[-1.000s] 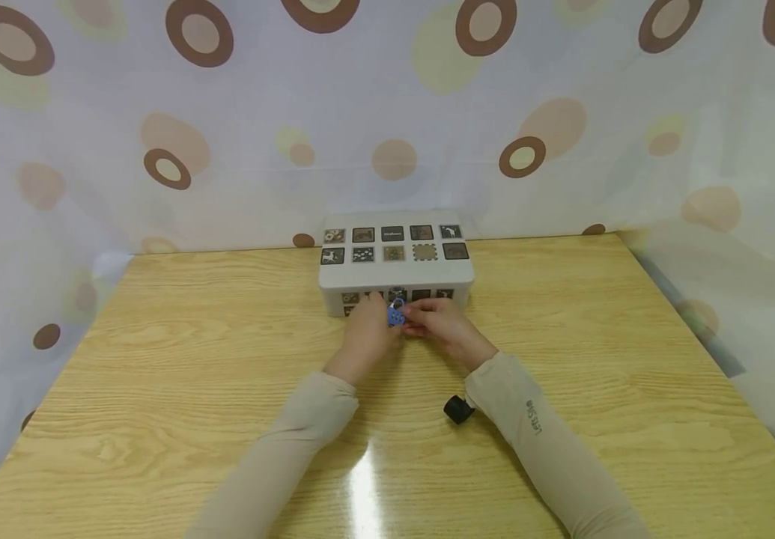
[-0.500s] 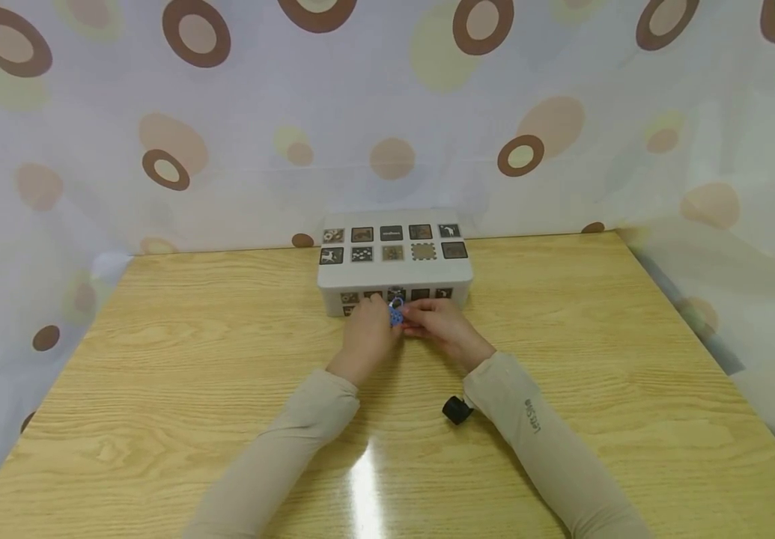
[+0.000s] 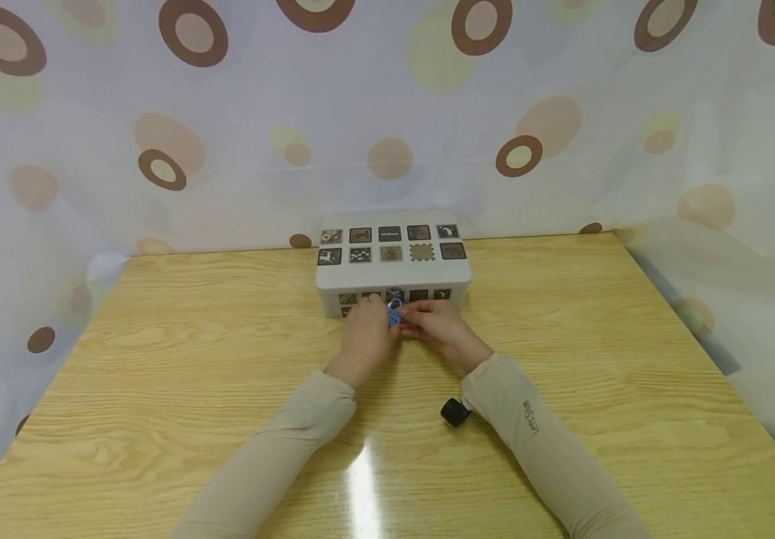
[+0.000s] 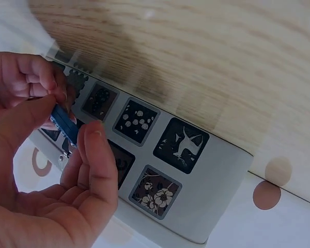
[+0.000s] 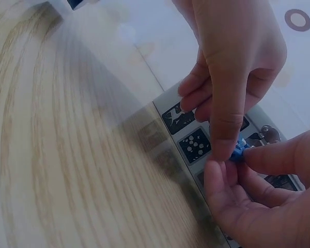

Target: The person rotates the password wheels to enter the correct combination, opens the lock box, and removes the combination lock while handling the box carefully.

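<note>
A small blue combination padlock (image 3: 394, 317) with a shackle is held between both hands at the front of a white box (image 3: 394, 273) printed with picture squares. My left hand (image 3: 364, 335) pinches the lock from the left with thumb and fingers. From the right, the thumb and fingertips of my right hand (image 3: 445, 327) pinch it too. In the left wrist view the blue lock (image 4: 65, 125) shows edge-on between the fingers. In the right wrist view, fingers hide most of the lock (image 5: 238, 151); a metal clasp (image 5: 270, 134) on the box lies close by. Whether the shackle passes through the clasp I cannot tell.
The box rests at the back of a wooden table (image 3: 192, 359), near a patterned curtain (image 3: 279, 112). A black cylindrical piece (image 3: 455, 412) sticks out beside the right sleeve (image 3: 535, 434).
Both hands stay at the padlock with hardly any movement. The whole head view has shifted slightly to the left.
</note>
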Tool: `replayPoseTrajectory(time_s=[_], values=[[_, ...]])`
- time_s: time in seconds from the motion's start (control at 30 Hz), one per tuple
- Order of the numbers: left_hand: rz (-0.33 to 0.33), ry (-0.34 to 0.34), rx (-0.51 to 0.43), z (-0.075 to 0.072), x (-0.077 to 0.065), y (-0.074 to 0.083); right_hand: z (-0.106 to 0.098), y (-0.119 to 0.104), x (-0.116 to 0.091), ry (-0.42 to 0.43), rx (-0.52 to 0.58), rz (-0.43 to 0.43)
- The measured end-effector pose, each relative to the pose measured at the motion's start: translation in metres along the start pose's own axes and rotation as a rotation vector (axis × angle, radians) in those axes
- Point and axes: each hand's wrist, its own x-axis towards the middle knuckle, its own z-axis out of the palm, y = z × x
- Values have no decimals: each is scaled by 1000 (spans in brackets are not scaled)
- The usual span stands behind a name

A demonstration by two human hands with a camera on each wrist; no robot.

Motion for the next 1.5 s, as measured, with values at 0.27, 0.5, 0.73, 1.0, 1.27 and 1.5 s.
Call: replayPoseTrajectory(time_s=[0.27, 0.5, 0.73, 1.0, 1.27, 1.5], values=[[3, 11, -95, -3, 2, -4, 2, 0, 0, -6, 1, 6], [-6, 24, -144, -5, 3, -5, 4, 2, 3, 5, 16, 5], [1, 36, -171, -4, 3, -6, 5, 3, 4, 17, 17, -6], [25, 49, -157, -5, 7, -10, 7, 0, 3, 32, 28, -2], [52, 27, -153, -6, 7, -12, 7, 1, 2, 34, 26, 0], [76, 29, -143, -6, 9, -14, 7, 2, 3, 37, 29, 4]])
